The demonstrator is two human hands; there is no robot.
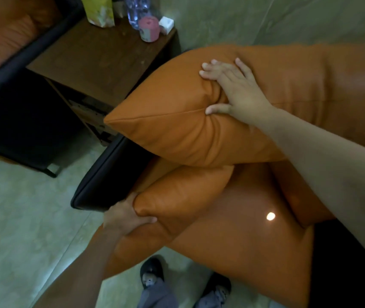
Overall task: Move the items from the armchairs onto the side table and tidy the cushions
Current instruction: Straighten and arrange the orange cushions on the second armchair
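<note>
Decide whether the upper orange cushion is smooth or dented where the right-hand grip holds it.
Dented. The right-hand grip squeezes the upper cushion, and the leather bunches into folds between thumb and fingers.

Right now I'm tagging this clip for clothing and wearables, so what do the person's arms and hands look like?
Both arms are bare as far as the frame edges, and no sleeve shows on either. The left grip and the right grip are bare hands without gloves. No ring, watch, bracelet or marking is visible on them. The nails look short and unpainted.
</note>
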